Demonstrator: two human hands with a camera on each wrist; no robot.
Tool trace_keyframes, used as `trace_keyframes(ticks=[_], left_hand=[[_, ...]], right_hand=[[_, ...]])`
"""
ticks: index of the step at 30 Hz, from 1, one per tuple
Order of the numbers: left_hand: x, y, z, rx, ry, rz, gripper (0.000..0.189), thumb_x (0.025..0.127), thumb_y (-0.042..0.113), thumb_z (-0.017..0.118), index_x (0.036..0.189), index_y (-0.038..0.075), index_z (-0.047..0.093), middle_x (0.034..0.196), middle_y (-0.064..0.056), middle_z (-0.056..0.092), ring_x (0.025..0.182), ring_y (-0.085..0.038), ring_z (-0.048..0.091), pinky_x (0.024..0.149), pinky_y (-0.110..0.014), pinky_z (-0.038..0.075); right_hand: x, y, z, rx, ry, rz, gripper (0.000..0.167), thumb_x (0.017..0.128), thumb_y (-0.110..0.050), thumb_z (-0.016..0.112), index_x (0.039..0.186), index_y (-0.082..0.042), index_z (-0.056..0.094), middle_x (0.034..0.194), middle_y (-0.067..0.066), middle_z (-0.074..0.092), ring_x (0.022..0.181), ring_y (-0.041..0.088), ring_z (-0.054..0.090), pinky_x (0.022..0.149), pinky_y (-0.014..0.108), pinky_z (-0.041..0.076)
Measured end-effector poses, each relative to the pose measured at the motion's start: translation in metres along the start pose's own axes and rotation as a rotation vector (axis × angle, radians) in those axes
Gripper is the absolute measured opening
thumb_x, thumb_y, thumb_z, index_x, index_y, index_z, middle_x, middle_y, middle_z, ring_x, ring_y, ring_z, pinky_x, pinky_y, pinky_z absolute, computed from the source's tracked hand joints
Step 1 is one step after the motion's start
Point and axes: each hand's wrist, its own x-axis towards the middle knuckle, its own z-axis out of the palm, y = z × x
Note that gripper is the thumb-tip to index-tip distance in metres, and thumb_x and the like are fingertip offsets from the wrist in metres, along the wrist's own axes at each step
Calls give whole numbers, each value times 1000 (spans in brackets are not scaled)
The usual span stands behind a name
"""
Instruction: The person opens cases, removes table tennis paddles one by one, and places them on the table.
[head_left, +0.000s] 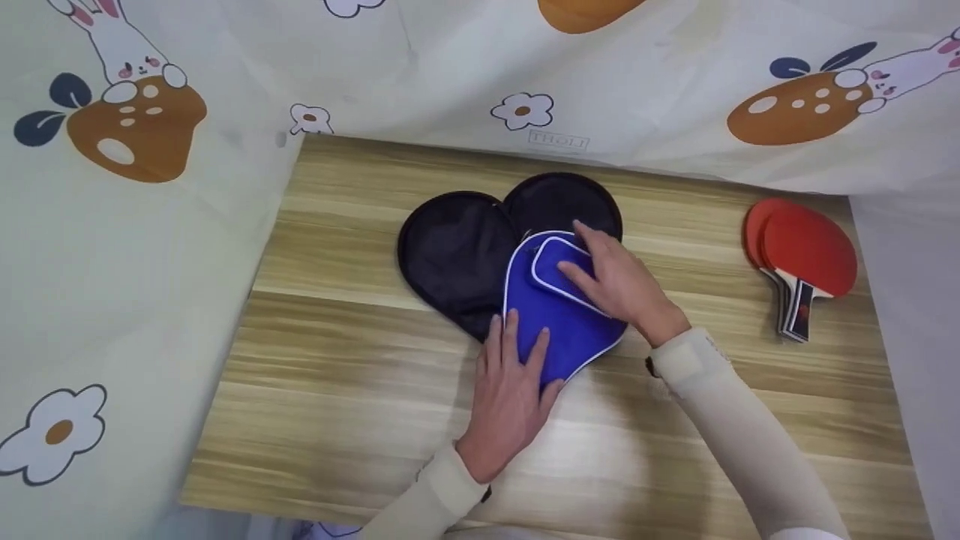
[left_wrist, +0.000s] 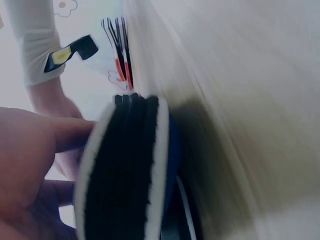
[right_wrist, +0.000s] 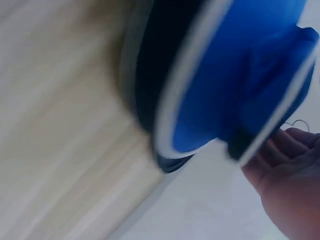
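A blue table tennis bat case [head_left: 581, 341] with white piping lies over two black bat cases, its narrow end toward me. My left hand [head_left: 510, 401] rests on the blue case's lower left part, fingers spread and straight. Over its small raised pocket [head_left: 549, 262] lies my right hand [head_left: 630, 281], thumb and fingers extended across it. The dark zipped side [left_wrist: 122, 175] of the blue case shows close up in the left wrist view. In the right wrist view, the right hand's fingers [right_wrist: 290, 150] touch the pocket's edge.
One black case [head_left: 454, 251] lies to the left, the other black case [head_left: 559, 196] behind. Several red table tennis bats [head_left: 810, 251] are stacked near the right edge of the wooden table [head_left: 345, 375]. A printed curtain [head_left: 420, 75] hangs behind the table.
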Motion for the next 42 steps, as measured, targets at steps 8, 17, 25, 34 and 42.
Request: trace_keyframes(ticks=[8,17,25,34,42], left_hand=[[6,-8,7,19,66,248,56,96,41,69,143,14,58,158,-13,47,152,-34,37,122,-49,35],[6,-7,6,95,50,251,53,95,42,68,142,18,60,159,-10,47,151,-32,40,121,-46,37],[5,-5,5,94,13,223,53,96,43,67,143,19,60,160,-9,45,152,-32,38,121,-46,36],[5,-4,6,79,-19,197,53,96,42,67,144,19,60,162,-9,43,153,-32,37,121,-47,37],[5,-3,6,72,-30,168,51,97,40,67,144,22,59,162,-7,44,152,-31,39,119,-48,39]], right_hand=[[53,-27,-16,-73,-24,-81,53,105,-37,53,142,1,56,144,21,60,136,39,55,117,52,40],[91,-32,-20,-191,-146,-191,31,103,-25,60,121,-4,72,121,15,75,117,36,69,103,50,52],[106,-33,-21,-225,-270,-179,25,101,-25,63,110,-8,78,111,10,78,106,32,73,96,48,55],[112,-33,-16,-236,-292,-187,21,100,-24,65,107,-10,79,108,9,79,103,30,73,94,46,56],[115,-36,-16,-275,-300,-200,21,100,-23,63,102,-9,78,104,11,78,101,34,73,93,50,55]])
